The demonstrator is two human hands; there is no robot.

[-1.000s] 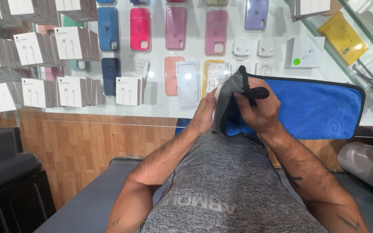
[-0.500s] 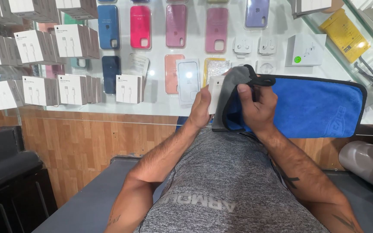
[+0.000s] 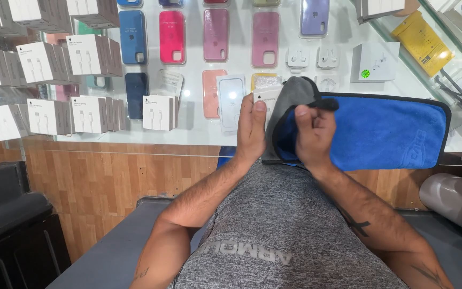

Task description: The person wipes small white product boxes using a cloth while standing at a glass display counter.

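Observation:
My left hand (image 3: pixel 251 128) holds a small white box (image 3: pixel 267 99) upright over the glass counter, fingers along its left side. My right hand (image 3: pixel 312 132) grips a corner of a blue cloth (image 3: pixel 386 134) with a grey back and black trim. The grey side (image 3: pixel 290 101) is folded over the right part of the box. The rest of the cloth lies spread on the counter to the right.
Under the glass counter (image 3: pixel 188 134) lie coloured phone cases (image 3: pixel 171 36), white cable boxes (image 3: pixel 89 53), earphone packs (image 3: pixel 298 56), a white box (image 3: pixel 374 61) and a yellow box (image 3: pixel 421 43). Wooden panelling (image 3: pixel 108 182) runs below. A white cylinder (image 3: pixel 447 195) sits at the right.
Both hands have moved slightly left with the box and cloth. The cloth now covers less of the box, whose white face shows beside my left fingers.

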